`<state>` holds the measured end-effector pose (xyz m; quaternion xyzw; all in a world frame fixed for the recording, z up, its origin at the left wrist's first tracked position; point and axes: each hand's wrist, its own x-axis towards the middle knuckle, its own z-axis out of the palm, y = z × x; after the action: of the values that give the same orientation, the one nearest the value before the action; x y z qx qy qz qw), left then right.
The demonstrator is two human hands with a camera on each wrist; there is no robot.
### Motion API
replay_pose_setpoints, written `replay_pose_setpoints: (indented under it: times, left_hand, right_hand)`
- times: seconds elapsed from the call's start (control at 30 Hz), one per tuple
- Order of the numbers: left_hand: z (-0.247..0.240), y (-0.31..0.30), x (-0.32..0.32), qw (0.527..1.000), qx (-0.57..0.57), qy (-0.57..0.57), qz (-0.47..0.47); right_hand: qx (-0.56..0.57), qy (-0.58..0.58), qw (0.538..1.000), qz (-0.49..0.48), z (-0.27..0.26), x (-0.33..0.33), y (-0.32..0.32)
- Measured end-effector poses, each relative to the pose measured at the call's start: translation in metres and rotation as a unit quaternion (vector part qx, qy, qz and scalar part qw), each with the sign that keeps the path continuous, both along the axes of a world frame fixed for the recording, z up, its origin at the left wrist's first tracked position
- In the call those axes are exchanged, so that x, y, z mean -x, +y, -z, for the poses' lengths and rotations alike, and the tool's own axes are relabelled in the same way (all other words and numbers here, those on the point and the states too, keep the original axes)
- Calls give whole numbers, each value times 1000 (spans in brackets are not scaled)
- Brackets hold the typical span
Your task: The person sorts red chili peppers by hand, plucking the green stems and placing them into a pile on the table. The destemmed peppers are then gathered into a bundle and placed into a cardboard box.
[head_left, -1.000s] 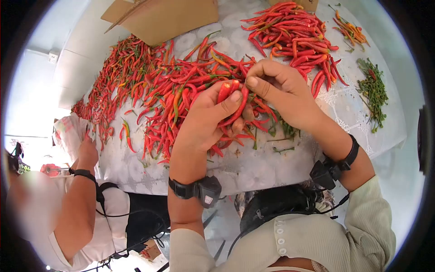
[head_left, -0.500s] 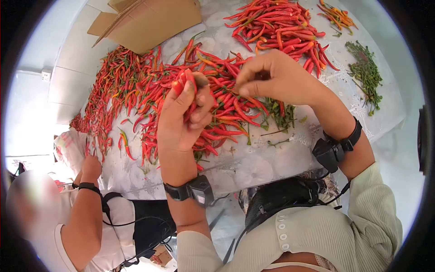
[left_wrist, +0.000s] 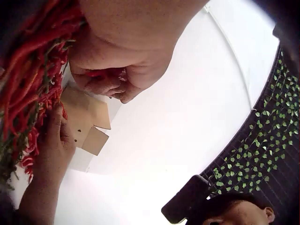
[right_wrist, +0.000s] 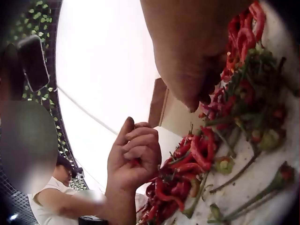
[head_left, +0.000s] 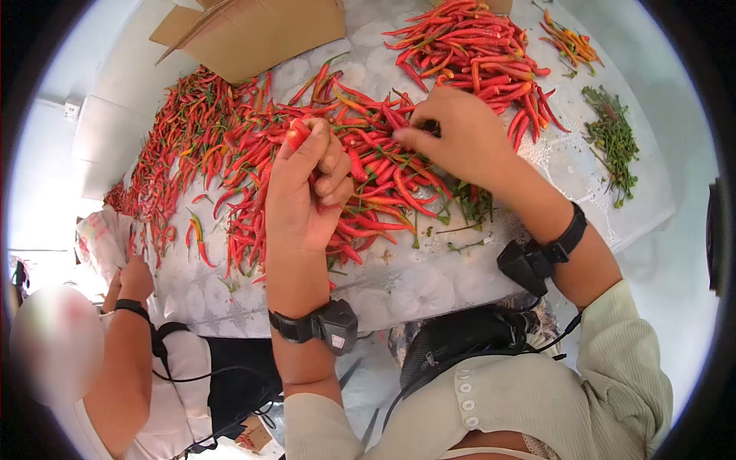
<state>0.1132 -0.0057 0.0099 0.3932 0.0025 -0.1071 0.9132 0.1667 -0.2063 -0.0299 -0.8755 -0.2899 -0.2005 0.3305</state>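
My left hand [head_left: 300,192] is raised over the near part of the pile, its fingers curled round red chili peppers [head_left: 296,136]. Their blunt red ends show above the thumb; the fingers hide the rest. In the left wrist view a bit of red peeks from between the bent fingers [left_wrist: 105,84]. To the right, my right hand [head_left: 464,138] reaches into the loose chili pile [head_left: 383,195], thumb and forefinger bent right at a red chili [head_left: 394,118]. I cannot tell whether they grip it. Green stems [head_left: 474,205] lie under that wrist.
A heap of red chilies [head_left: 483,50] lies at the back, with a few orange ones [head_left: 571,42] and green stems [head_left: 611,142] at right. A cardboard box [head_left: 264,34] stands at back left, near smaller chilies [head_left: 184,130]. Another person's hand [head_left: 136,278] is at the left edge.
My hands were together at the chilies a second ago. The left has drawn left with its chilies, fingers now curled tighter; the right has moved over the pile to a red chili.
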Motion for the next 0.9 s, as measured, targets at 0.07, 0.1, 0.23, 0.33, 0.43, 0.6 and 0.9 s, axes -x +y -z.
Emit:
replay_pose_setpoints:
  times: [0.07, 0.1, 0.23, 0.33, 0.43, 0.6, 0.9]
  left_hand:
    - [1, -2, 0, 1000, -14, 8, -7]
    - [2, -2, 0, 1000, -19, 7, -8]
    - [0, -7, 1, 998, -58, 11, -18]
    - [0, -10, 2, 997, -74, 14, -24]
    - [1, -8, 0, 997, -72, 12, -35]
    - [-5, -5, 0, 996, -61, 23, -62]
    - [-3, -10, 3, 996, -79, 29, -29]
  right_hand:
    - [51, 45, 998, 16, 0, 3, 5]
    - [75, 68, 995, 23, 0, 4, 7]
    - [50, 91, 995, 14, 3, 4, 8]
    - [10, 58, 998, -21, 8, 3, 7]
    - [-33, 103, 992, -69, 6, 0, 5]
    - [-266, 270, 910, -169, -1, 1, 6]
    - [-460, 504, 674, -285, -14, 6, -2]
